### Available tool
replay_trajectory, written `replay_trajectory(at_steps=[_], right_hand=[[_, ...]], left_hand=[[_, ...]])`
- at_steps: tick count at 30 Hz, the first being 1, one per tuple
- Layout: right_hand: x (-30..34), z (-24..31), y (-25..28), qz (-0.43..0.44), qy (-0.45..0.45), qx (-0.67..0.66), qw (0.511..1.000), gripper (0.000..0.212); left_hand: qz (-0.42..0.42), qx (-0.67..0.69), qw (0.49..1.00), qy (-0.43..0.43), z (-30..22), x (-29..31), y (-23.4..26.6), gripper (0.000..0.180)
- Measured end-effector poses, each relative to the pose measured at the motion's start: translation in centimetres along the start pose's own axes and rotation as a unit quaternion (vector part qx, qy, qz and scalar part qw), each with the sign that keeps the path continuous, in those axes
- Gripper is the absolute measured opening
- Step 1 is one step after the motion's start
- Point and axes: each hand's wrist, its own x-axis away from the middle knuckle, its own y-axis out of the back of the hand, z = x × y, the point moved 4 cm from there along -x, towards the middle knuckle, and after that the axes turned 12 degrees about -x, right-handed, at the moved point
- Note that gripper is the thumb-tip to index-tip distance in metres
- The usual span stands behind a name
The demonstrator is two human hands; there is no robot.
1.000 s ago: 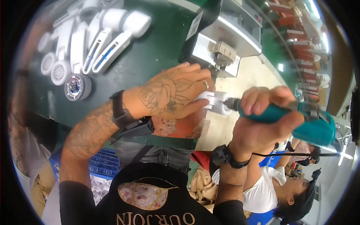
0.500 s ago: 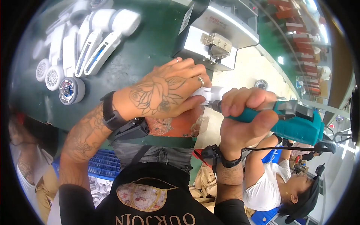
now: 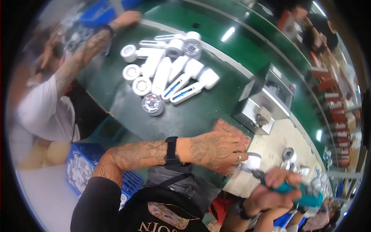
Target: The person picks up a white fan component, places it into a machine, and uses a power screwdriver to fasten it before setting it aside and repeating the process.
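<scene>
My left hand [image 3: 216, 150], tattooed and ringed, lies over a worn reddish block [image 3: 224, 127]. Its fingers are closed on a white cylindrical plastic part [image 3: 253, 161], mostly covered by the hand except for its rounded end. My right hand [image 3: 278, 187], smeared by motion, is wrapped round a teal electric screwdriver [image 3: 310, 196]. The driver's dark tip [image 3: 258, 174] is close to the lower side of the white part; whether they touch I cannot tell. Up and left of my hands lies a cluster of white handheld fan-like parts [image 3: 160, 75], with a round grey-rimmed part [image 3: 153, 104] nearest me.
A metal-cased machine [image 3: 266, 100] stands beyond my hands on the right. Round parts [image 3: 289, 154] sit on the pale surface near the driver. Left of my lap is a blue crate [image 3: 133, 181] of white pieces. A co-worker's arm [image 3: 83, 56] reaches across at far left.
My view has swung left, bringing the co-worker and the whole parts cluster into sight. The screwdriver tip now shows lower beside the white part. Both hands keep their holds.
</scene>
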Motion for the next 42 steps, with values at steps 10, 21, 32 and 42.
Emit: replay_trajectory(at_steps=[10,21,32,42], right_hand=[[2.3,4.2,4.6,0.021,0.056,0.085,0.995,0.058],[4.5,7.0,8.3,-0.006,-0.087,0.192,0.978,0.068],[5.8,8.4,9.1,-0.044,-0.072,0.157,0.984,0.068],[4.7,8.0,10.4,-0.02,-0.052,0.176,0.983,0.069]], left_hand=[[-0.205,-0.269,0.797,0.5,15.1,20.6,17.9,0.04],[-0.075,0.019,0.925,0.373,2.8,-4.0,6.2,0.023],[0.148,0.132,0.954,0.223,-9.6,-20.3,-20.7,0.069],[0.16,0.044,0.944,0.284,-5.9,-18.6,-17.9,0.049]])
